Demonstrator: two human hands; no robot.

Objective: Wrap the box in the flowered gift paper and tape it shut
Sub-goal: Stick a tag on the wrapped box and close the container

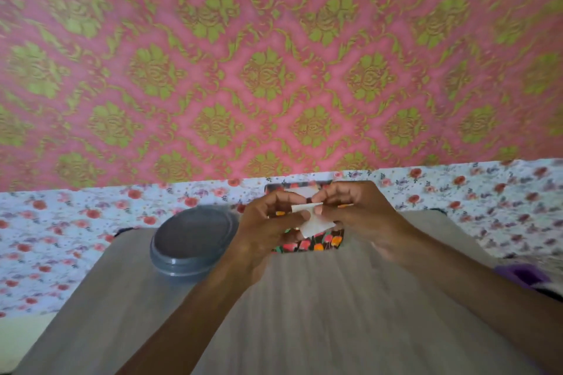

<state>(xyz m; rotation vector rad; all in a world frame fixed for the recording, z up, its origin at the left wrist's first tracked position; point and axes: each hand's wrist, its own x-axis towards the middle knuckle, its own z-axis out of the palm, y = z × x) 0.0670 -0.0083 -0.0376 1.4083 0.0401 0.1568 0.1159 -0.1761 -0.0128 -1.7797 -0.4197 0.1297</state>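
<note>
A box (316,242) covered in dark paper printed with pink and orange flowers lies at the far middle of the wooden table (304,313). Both hands hover over it and hide most of it. My left hand (268,222) and my right hand (353,210) together pinch a small whitish, translucent strip (310,219), apparently tape, between thumbs and fingertips, just above the box. The white underside of the paper shows at the box's far end (300,192).
A round grey plastic container with a lid (193,240) sits on the table left of my left hand. A flowered cloth (61,237) covers the surface behind and beside the table. A purple object (524,275) lies at the right edge. Pink-and-green patterned wall behind.
</note>
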